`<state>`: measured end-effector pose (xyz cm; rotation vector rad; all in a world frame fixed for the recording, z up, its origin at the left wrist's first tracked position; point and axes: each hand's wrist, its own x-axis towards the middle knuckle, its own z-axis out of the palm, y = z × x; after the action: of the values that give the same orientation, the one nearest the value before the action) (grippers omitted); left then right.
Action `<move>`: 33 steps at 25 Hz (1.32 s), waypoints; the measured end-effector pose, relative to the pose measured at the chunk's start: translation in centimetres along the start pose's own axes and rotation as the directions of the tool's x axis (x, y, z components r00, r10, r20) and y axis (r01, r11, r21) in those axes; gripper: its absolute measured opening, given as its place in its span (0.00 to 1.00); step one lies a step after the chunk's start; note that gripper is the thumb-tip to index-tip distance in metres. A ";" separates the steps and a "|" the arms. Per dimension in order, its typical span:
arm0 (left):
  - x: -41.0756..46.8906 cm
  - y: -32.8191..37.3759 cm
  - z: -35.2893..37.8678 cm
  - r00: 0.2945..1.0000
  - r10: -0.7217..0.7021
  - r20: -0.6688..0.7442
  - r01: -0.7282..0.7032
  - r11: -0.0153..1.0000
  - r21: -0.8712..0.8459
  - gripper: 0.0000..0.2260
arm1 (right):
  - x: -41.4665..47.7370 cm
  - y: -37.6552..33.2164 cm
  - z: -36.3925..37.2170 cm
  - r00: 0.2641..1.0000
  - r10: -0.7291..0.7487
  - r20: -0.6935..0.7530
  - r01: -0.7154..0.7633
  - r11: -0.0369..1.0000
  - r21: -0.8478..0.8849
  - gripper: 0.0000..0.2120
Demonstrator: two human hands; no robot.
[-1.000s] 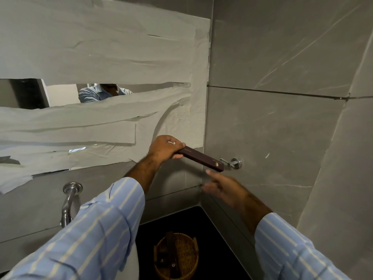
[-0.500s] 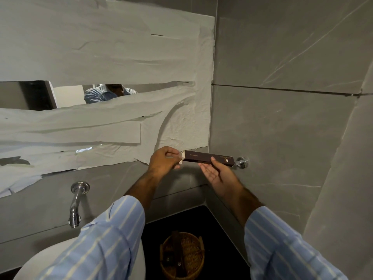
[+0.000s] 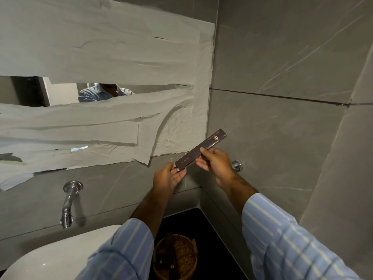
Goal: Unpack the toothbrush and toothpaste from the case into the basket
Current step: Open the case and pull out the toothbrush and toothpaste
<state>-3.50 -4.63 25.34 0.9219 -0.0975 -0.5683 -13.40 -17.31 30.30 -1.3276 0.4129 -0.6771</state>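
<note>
A long, narrow dark brown case (image 3: 210, 144) with small gold print is held up in front of the grey wall, tilted with its far end up to the right. My right hand (image 3: 215, 161) grips it around the middle. My left hand (image 3: 168, 175) pinches its lower left end, where a pale flap shows. A round wicker basket (image 3: 175, 257) stands far below on the black counter, with dark items inside that I cannot make out. No toothbrush or toothpaste is visible.
A mirror covered in torn paper strips (image 3: 105, 81) fills the left wall. A chrome spout (image 3: 67, 205) juts out above a white basin (image 3: 56, 257). A chrome knob (image 3: 237, 165) sticks out of the right wall near my right hand.
My right hand has closed around the middle of the case, and the case has tilted up at its right end. My left hand has shifted to the lower end.
</note>
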 end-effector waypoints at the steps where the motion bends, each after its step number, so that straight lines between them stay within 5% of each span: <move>1: -0.4 0.0 0.3 0.999 -0.032 -0.007 0.032 0.998 -0.060 0.18 | 0.2 -0.3 0.2 1.000 -0.022 -0.005 0.022 0.998 -0.052 0.05; 6: -1.0 -0.5 0.8 0.987 -0.157 -0.022 0.146 0.955 -0.260 0.20 | 1.2 -1.8 1.3 0.998 -0.063 -0.025 0.058 0.984 -0.171 0.07; 11: -1.7 -1.1 1.0 0.992 -0.125 -0.024 0.119 0.978 -0.173 0.13 | 1.6 -1.3 1.6 0.991 -0.067 -0.119 0.043 0.981 -0.191 0.07; 16: -1.9 -1.6 0.3 0.997 -0.067 0.042 0.070 0.994 -0.087 0.06 | 1.6 -1.1 1.0 1.000 0.013 0.005 -0.012 0.989 -0.148 0.11; 23: -1.0 -2.9 -0.6 0.996 0.007 0.089 -0.016 0.994 0.105 0.18 | 2.1 -1.2 -0.2 0.997 0.008 -0.083 -0.020 0.988 -0.151 0.10; 25: -0.6 -3.1 -0.5 0.995 0.033 0.093 -0.063 0.939 0.338 0.19 | 2.0 -0.9 -0.4 0.995 0.030 -0.091 -0.043 0.989 -0.144 0.05; 28: -0.5 -2.6 -0.3 0.983 0.082 0.164 -0.175 0.686 0.706 0.21 | 2.1 -0.5 -0.9 0.995 0.047 -0.086 -0.061 0.983 -0.171 0.06; 33: -0.6 -2.0 0.0 0.974 0.094 0.206 -0.224 0.549 0.805 0.20 | 2.7 -0.9 -1.8 0.990 -0.010 -0.144 -0.014 0.987 -0.161 0.11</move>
<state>-4.79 -5.24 23.88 1.7867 -0.6247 -0.3959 -12.75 -20.55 31.08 -1.4358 0.5968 -0.7531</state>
